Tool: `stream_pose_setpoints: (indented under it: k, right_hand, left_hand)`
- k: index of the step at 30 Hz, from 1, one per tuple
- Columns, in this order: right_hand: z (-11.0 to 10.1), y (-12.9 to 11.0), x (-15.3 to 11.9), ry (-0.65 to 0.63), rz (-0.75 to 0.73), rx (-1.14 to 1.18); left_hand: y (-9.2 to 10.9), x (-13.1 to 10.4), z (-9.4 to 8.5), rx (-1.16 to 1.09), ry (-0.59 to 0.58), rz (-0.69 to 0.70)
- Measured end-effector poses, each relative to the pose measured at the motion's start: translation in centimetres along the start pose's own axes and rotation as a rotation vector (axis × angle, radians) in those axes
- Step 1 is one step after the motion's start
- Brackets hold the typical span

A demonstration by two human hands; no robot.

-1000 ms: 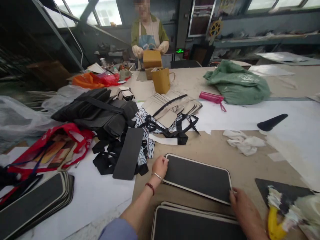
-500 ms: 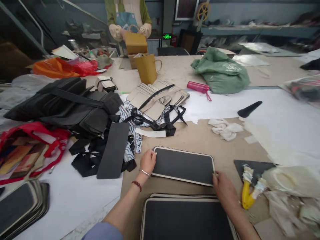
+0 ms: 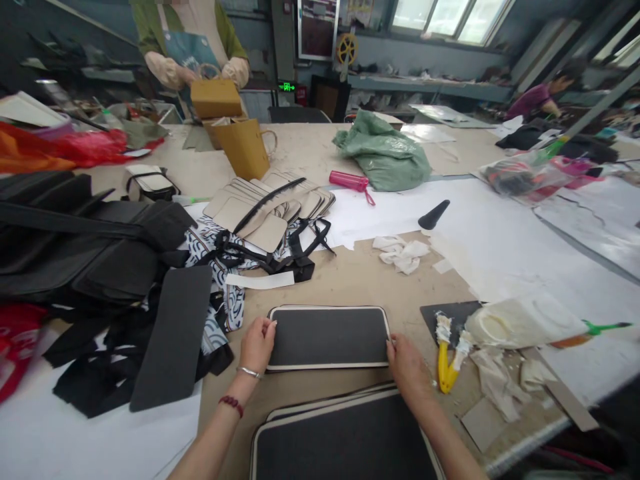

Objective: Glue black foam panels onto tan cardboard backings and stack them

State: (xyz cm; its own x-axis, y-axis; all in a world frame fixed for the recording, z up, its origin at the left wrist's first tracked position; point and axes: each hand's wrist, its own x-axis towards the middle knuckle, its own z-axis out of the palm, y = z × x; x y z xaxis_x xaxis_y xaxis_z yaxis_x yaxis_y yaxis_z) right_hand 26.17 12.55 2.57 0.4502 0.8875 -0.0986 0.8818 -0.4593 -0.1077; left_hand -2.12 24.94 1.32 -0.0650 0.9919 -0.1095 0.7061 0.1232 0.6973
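Note:
A dark rectangular panel with a cream border and rounded corners [image 3: 327, 337] lies level across the brown work surface. My left hand [image 3: 259, 343] pinches its left edge, with a bangle and a beaded bracelet on that wrist. At the opposite short edge, my right hand [image 3: 407, 367] grips the panel between thumb and fingers. Closer to me is a stack of larger bordered panels [image 3: 345, 440], partly under my right forearm and cut off by the frame's bottom. To the left, a plain dark board [image 3: 175, 333] rests on black straps and patterned fabric.
Yellow-handled brushes [image 3: 447, 367] and a whitish plastic container [image 3: 525, 320] sit at the right. Beyond the panel are cream pieces [image 3: 270, 207], a crumpled cloth [image 3: 401, 253] and a pink case [image 3: 349, 181]. A co-worker [image 3: 195, 47] handles a mustard bag across the table.
The view has swung to the right. The panel has turned from slanted to nearly level with the view, both hands still at its ends. Another person now shows at far right.

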Motion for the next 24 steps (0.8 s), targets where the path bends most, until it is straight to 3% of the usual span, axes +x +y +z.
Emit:
stream_pose_setpoints:
  k: [7, 24]
  right_hand:
    - [-0.09, 0.15, 0.27, -0.054, -0.004, 0.007]
    - [0.68, 0.88, 0.75, -0.076, -0.022, -0.025]
  left_hand:
    - [0.64, -0.23, -0.42, -0.101, 0.002, -0.053]
    - [-0.27, -0.18, -0.14, -0.199, -0.026, -0.087]
